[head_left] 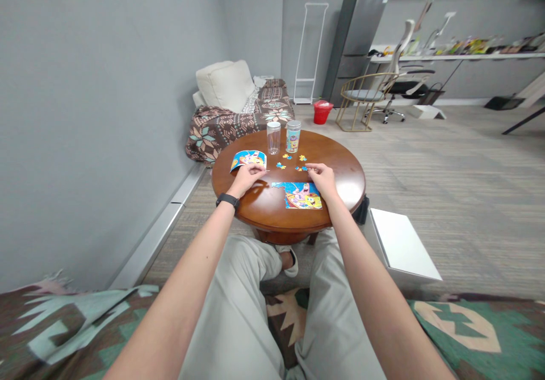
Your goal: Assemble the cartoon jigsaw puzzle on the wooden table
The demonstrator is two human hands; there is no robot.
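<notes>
A partly joined jigsaw puzzle [303,196] with cartoon figures lies near the front of the round wooden table [266,209]. My left hand [249,178], with a black band at the wrist, is closed in a pinch on a small puzzle piece [267,170] seen edge-on. Above the puzzle's right side, the fingertips of my right hand [322,178] are pinched together at a blue and yellow puzzle piece [304,168]. Several loose puzzle pieces [287,157] are scattered behind the puzzle. A curved picture sheet [249,158] lies beyond my left hand.
At the table's back stand a clear jar [273,140] with a white lid and a cartoon-printed jar [293,138]. A white box [402,238] sits on the floor to the right. Beyond are a covered sofa [238,116], a red bin [322,113] and a gold-framed chair [361,96].
</notes>
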